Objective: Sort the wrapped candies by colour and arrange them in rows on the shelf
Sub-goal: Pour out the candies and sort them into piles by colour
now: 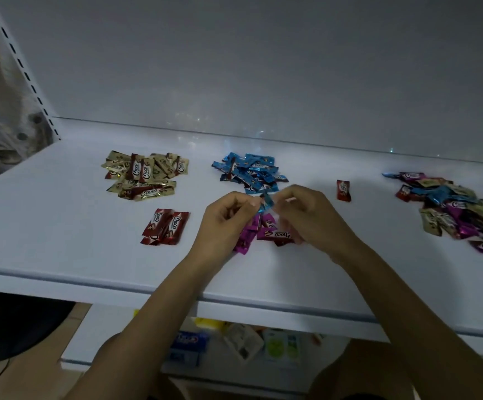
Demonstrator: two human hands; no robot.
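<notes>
Left hand (225,217), right hand (306,216) pinch blue candy (265,202) above shelf (61,226).

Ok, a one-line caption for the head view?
The left hand and right hand pinch one blue candy over the purple candies; unsorted mixed pile lies far right.

Looked like small shop to me: white display shelf (61,226), slotted upright (18,62) at left rear corner, boxed goods (190,342) on tier below front edge.

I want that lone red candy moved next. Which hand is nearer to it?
Right. The right hand is just left of the lone red candy; the left hand lies farther left. Both pinch a blue candy.
</notes>
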